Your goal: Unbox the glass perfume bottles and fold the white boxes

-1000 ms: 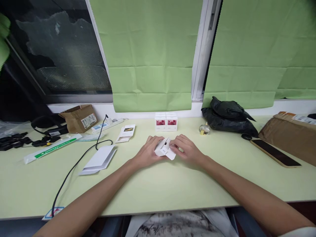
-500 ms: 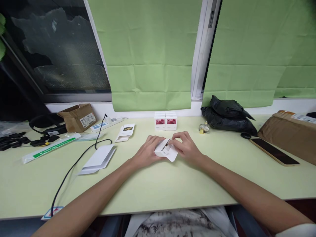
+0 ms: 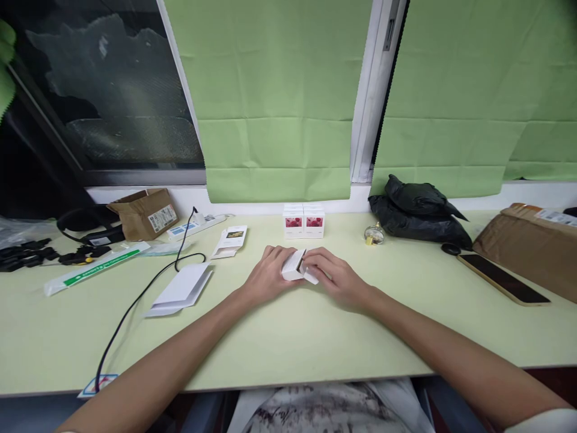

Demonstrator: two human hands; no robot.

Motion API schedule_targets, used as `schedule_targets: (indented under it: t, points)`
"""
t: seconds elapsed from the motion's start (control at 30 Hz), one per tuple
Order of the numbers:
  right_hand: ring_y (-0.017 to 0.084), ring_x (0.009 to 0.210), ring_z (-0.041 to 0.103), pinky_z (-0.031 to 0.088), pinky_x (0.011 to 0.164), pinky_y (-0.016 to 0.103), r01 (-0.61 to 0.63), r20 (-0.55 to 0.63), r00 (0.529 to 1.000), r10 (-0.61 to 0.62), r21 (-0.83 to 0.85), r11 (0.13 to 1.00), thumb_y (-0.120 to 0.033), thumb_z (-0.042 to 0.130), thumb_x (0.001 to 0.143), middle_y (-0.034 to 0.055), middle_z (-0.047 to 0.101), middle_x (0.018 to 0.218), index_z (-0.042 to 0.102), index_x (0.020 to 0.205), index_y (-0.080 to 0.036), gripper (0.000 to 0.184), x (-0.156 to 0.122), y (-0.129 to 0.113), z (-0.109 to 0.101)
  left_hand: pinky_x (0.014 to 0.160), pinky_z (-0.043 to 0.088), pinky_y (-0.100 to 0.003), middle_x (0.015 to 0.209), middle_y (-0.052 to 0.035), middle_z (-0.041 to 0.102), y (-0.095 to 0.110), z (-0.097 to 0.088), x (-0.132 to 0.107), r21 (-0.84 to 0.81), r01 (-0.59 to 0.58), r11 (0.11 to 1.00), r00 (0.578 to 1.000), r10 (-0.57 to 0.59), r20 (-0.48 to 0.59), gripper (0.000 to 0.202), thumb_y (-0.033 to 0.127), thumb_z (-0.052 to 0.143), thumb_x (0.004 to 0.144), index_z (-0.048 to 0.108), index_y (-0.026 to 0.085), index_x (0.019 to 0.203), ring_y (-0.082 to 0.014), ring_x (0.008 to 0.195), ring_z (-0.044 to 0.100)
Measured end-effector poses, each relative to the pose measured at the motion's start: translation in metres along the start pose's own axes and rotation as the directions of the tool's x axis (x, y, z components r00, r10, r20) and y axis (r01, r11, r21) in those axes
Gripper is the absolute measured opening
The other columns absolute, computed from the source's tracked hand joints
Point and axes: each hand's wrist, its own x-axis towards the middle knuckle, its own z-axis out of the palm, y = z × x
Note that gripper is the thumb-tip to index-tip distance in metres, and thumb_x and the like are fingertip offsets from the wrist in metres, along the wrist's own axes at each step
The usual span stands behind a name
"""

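A small white box [image 3: 292, 268] is held just above the table, wrapped by my left hand [image 3: 265, 278] from its left side. Its right end is open, with a flap [image 3: 311, 277] sticking out and a dark gap inside. My right hand [image 3: 341, 279] has its fingers bent and closed at that open end, touching the flap; the fingertips partly hide what is in the box. Beyond the hands stand white boxes [image 3: 304, 233] with pink flower pictures, side by side.
On the left are a folded white card [image 3: 180, 284], an opened-out white box [image 3: 229, 242], a black cable [image 3: 135, 300] and a brown carton [image 3: 148, 216]. To the right lie a glass bottle [image 3: 374, 234], black plastic bags [image 3: 417, 213], a phone [image 3: 502, 279] and a larger brown carton [image 3: 532, 249].
My right fingers have moved slightly left and down over the open end, and the flap has swung up closer to the box. My left hand keeps its hold.
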Motion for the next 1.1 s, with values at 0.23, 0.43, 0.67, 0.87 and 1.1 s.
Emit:
schedule_targets:
  t: [0.23,0.43,0.67,0.87,1.1]
  points:
    - [0.026,0.114,0.059,0.051,0.097,0.044,-0.018,0.019,1.0,0.02,-0.081,0.997,-0.019,0.046,0.105,0.0093,0.065,0.122,0.063,0.127,-0.029,0.03,-0.002,0.008,-0.006,0.091,0.05,-0.044,0.124,-0.007,0.064,-0.001,0.0,0.0,0.009,-0.043,0.999,0.999,0.043,-0.001,0.062,0.052,0.081,0.081,0.056,0.029,0.132,-0.0306,0.114,0.05]
    - [0.02,0.091,0.06,0.051,0.079,0.034,-0.316,-0.01,0.948,0.318,0.082,0.945,-0.032,0.053,0.103,0.0035,0.062,0.103,0.059,0.107,-0.025,0.01,-0.002,0.011,0.001,0.094,0.049,-0.048,0.122,-0.0093,0.062,-0.001,-0.002,0.001,0.079,-0.064,0.995,0.998,0.066,-0.019,0.063,0.053,0.08,0.082,0.054,0.027,0.133,-0.0329,0.114,0.05]
    - [0.016,0.067,0.056,0.04,0.061,0.027,-0.682,0.01,0.691,0.723,0.341,0.647,-0.057,0.068,0.088,-0.0056,0.06,0.077,0.049,0.102,-0.024,0.041,-0.003,0.029,0.021,0.101,0.045,-0.054,0.129,-0.0161,0.053,0.001,0.002,0.003,0.181,-0.101,0.978,0.987,0.121,-0.103,0.064,0.044,0.073,0.088,0.042,0.023,0.141,-0.0373,0.122,0.047]
    - [0.015,0.069,0.055,0.041,0.065,0.028,-0.597,0.132,0.762,0.634,0.523,0.608,-0.054,0.065,0.09,-0.0005,0.063,0.074,0.063,0.079,-0.017,0.038,0.0,0.032,0.026,0.1,0.044,-0.053,0.131,-0.0178,0.05,0.002,0.005,0.003,0.252,-0.1,0.963,0.987,0.127,-0.094,0.064,0.044,0.067,0.093,0.038,0.023,0.146,-0.0378,0.12,0.048]
    - [0.016,0.069,0.059,0.048,0.066,0.029,-0.594,0.153,0.723,0.673,0.635,0.494,-0.042,0.066,0.087,0.0005,0.067,0.075,0.07,0.093,-0.015,0.028,0.005,0.03,0.017,0.095,0.047,-0.05,0.125,-0.0162,0.052,0.001,0.008,0.005,0.264,-0.081,0.961,0.991,0.105,-0.078,0.07,0.06,0.066,0.09,0.041,0.021,0.142,-0.0365,0.114,0.049]
